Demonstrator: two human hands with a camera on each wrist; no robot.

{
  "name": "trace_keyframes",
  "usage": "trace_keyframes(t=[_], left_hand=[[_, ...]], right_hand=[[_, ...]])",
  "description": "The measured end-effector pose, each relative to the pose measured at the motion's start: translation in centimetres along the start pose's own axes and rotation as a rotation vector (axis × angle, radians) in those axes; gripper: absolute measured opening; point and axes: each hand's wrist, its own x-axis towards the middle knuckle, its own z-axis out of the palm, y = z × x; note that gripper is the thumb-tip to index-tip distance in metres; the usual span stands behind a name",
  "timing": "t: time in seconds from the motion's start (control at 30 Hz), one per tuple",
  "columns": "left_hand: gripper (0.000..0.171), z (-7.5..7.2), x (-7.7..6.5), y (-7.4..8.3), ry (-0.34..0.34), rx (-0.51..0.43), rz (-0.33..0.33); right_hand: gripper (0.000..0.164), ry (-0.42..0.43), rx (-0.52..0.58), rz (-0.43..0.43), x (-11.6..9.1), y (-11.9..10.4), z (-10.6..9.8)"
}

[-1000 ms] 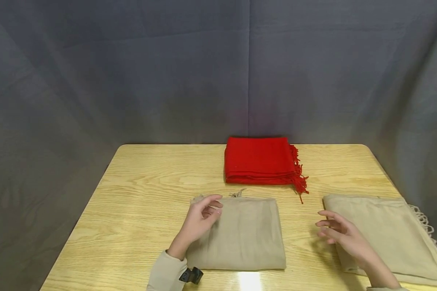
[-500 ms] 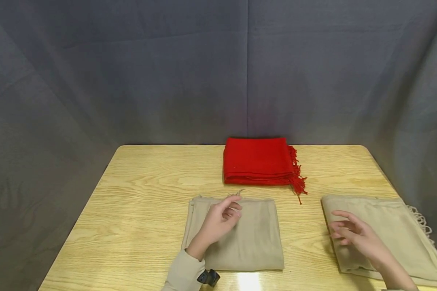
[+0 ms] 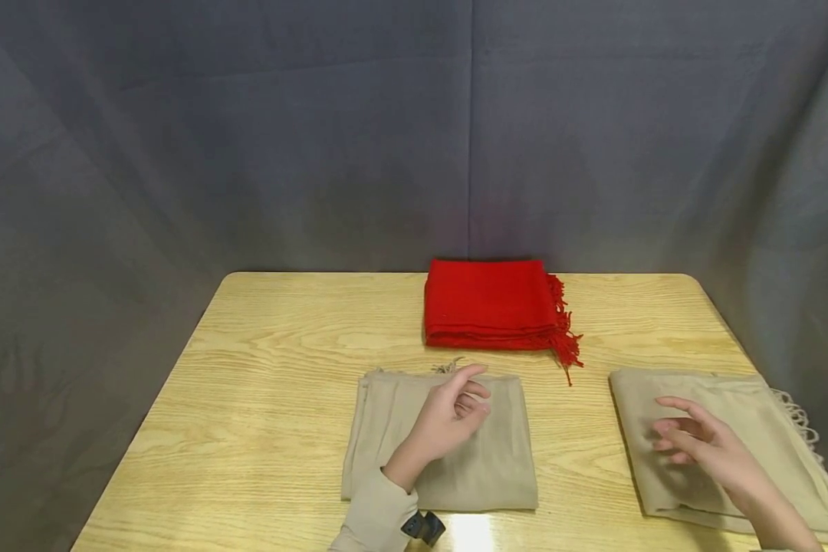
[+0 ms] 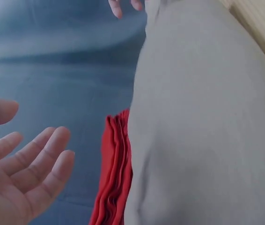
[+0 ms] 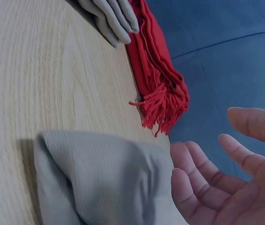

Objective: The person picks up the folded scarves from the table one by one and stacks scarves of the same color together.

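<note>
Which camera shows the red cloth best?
The head view: the red cloth shows unblocked, fringe included. The left wrist view catches only some folded layers; the right wrist view, its fringed end and folds.

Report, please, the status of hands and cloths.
Left hand empty over middle beige cloth; right hand empty over right beige cloth. Both cloths folded. Nothing visibly blocking; red cloth behind.

You have a screened-off workspace here, plain grey drapes [image 3: 359, 138] hanging behind and beside your wood-grain surface [image 3: 262, 383].
</note>
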Motion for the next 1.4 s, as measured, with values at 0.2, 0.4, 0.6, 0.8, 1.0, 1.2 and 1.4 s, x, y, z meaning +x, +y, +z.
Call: trace_keyframes(t=[0.2,0.4,0.6,0.8,1.0,1.2,1.4], left_hand=[[0.047,2.2,1.2,-1.4,0.005,-0.008,-0.002],[0.048,3.5,1.8,-0.8,-0.027,-0.045,0.016],[0.048,4.5,2.5,-0.9,-0.070,0.006,0.017],[0.050,5.5,3.2,-1.2,-0.116,0.016,0.012],[0.052,6.7,3.8,-1.1,-0.134,0.045,-0.006],[0.056,7.9,4.6,-0.9,-0.148,0.078,-0.007],[0.057,8.7,5.6,-0.7,-0.163,0.100,0.000]], right_hand=[[0.045,0.033,-0.057,0.010,-0.1,0.0,-0.9],[0.045,0.059,-0.101,0.051,-0.2,-0.1,-1.8],[0.042,0.102,-0.172,0.121,-0.7,-0.1,-2.7],[0.040,0.128,-0.196,0.149,-1.3,0.1,-3.6],[0.036,0.148,-0.222,0.231,-1.7,0.4,-4.2],[0.035,0.162,-0.281,0.264,-2.1,0.5,-4.9],[0.031,0.177,-0.332,0.305,-2.2,0.9,-5.9]])
